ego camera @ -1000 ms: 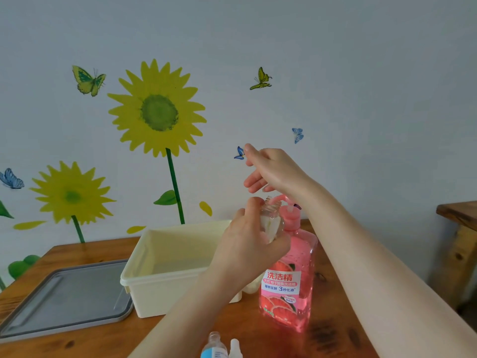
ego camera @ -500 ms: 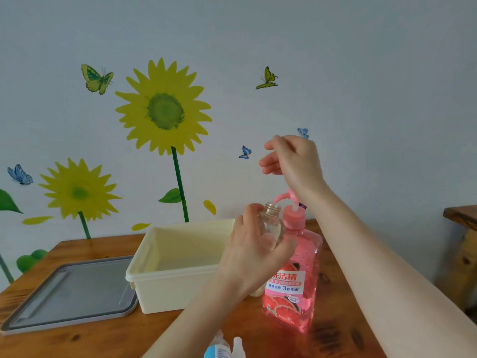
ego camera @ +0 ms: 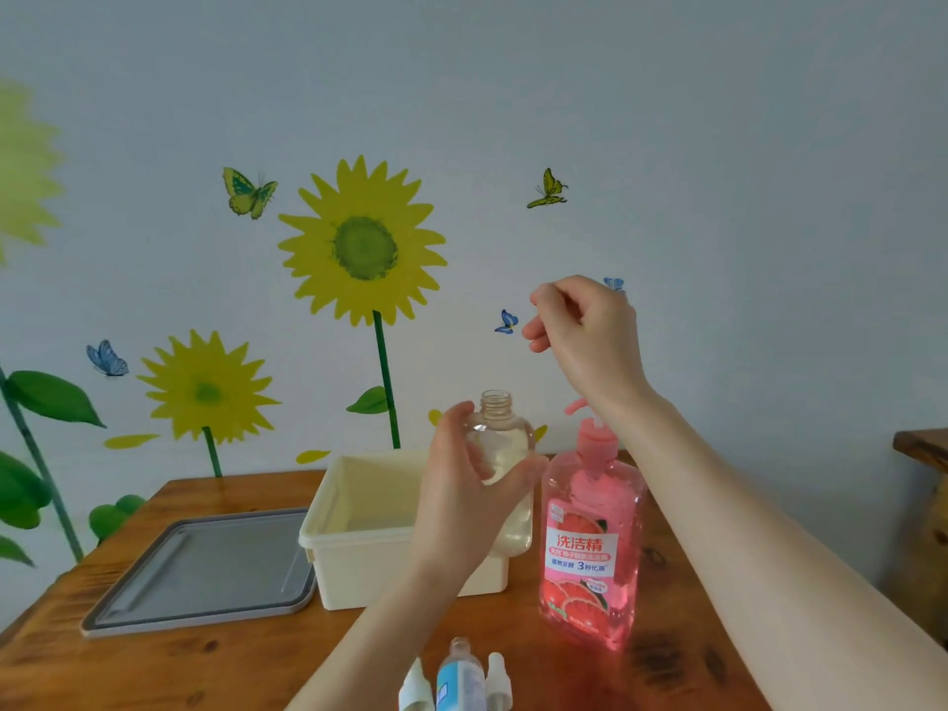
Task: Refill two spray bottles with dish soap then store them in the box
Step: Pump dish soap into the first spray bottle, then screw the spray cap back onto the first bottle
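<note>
My left hand (ego camera: 461, 497) grips a clear, uncapped spray bottle (ego camera: 500, 436) holding pale liquid. It stands upright in the air, just left of the pink dish soap bottle (ego camera: 590, 536) on the wooden table (ego camera: 205, 664). My right hand (ego camera: 585, 331) hovers above the soap's pink pump head (ego camera: 590, 438) with fingers loosely curled and nothing in them; the wrist hides part of the pump. A second small bottle with a blue label (ego camera: 459, 679) stands at the near edge between two white spray caps (ego camera: 415, 685). The cream box (ego camera: 359, 546) sits behind my left hand.
A grey lid (ego camera: 205, 567) lies flat on the table left of the box. A wall with sunflower and butterfly stickers rises right behind the table. Another piece of wooden furniture (ego camera: 923, 449) shows at the far right.
The clear bottle has moved left and away from the pump spout. My right hand has risen off the pump head and its fingers have curled in.
</note>
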